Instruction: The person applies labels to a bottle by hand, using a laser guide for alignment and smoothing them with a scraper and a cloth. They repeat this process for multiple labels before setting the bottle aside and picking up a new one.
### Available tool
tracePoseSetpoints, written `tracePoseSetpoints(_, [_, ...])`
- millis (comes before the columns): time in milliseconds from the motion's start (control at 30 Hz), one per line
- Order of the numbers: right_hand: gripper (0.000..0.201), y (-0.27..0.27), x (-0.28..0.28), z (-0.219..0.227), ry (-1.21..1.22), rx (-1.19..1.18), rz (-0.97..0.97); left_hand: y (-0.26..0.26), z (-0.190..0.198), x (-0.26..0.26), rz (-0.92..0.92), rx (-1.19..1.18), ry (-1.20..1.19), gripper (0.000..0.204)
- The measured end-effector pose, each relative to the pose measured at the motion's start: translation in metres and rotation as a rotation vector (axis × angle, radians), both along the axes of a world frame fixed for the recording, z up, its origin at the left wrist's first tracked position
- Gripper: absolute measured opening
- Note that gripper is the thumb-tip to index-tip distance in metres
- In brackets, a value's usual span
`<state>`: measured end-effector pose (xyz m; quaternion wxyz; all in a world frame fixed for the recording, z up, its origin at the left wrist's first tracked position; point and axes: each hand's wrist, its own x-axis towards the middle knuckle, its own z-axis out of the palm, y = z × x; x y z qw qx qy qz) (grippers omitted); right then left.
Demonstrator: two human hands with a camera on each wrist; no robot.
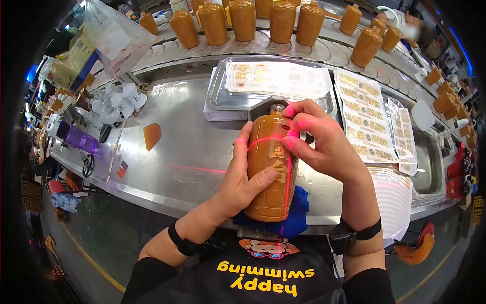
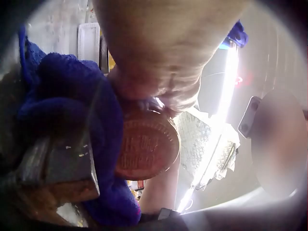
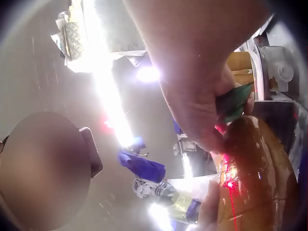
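A glossy brown bottle (image 1: 271, 195) with raised gold characters leans with its base toward me, over a blue cloth (image 1: 299, 210). My left hand (image 1: 238, 180) grips its left side, thumb across the front. The left wrist view shows the bottle's round embossed base (image 2: 147, 149). My right hand (image 1: 324, 139) is at the bottle's shoulder, fingertips bent close by a small red oval mark (image 1: 286, 127). A thin dark green piece (image 3: 235, 102) is held in the right hand's fingers in the right wrist view. Red laser lines cross the bottle and hand.
Label sheets (image 1: 278, 76) lie on a metal tray (image 1: 217, 96) behind the bottle, with more sheets (image 1: 367, 116) at right. Brown bottles (image 1: 281, 23) line the conveyor (image 1: 157, 55). Clear caps (image 1: 116, 101), a purple drink bottle (image 1: 78, 139) and an orange piece (image 1: 151, 136) are left.
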<state>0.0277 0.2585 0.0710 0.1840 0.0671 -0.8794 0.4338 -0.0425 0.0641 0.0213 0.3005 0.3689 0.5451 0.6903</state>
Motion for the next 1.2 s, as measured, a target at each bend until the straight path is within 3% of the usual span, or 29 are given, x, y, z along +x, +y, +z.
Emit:
tracePoseSetpoints(267, [0.017,0.0,-0.001,0.0,0.01,0.023,0.004,-0.002,0.001,0.0,-0.008,-0.028,-0.027,0.094])
tracePoseSetpoints(667, [0.018,0.0,-0.004,0.001,0.015,0.011,0.007,-0.003,-0.006,-0.004,0.066,-0.101,0.15,0.096])
tracePoseSetpoints(1200, [0.017,-0.002,-0.003,0.0,0.027,0.001,-0.014,-0.002,-0.008,-0.002,0.059,-0.074,0.11,0.094])
